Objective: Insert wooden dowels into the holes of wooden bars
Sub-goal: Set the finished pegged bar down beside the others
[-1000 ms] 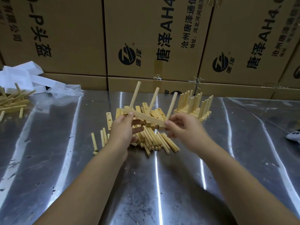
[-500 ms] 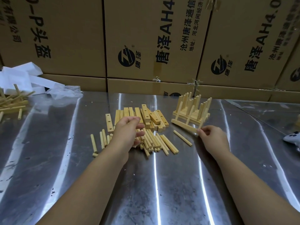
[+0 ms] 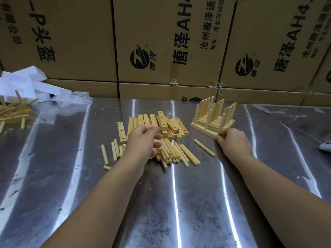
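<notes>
Dowels (image 3: 172, 152) pale, round, heaped loose, left hand (image 3: 143, 140) grip relaxed, empty, right hand (image 3: 232, 142) pinching pegged bar (image 3: 204, 131)

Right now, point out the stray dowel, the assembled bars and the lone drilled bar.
stray dowel (image 3: 204, 147): head view, middle of its shaft.
assembled bars (image 3: 200, 129): head view, front bar's top face.
lone drilled bar (image 3: 122, 134): head view, top face between holes.
</notes>
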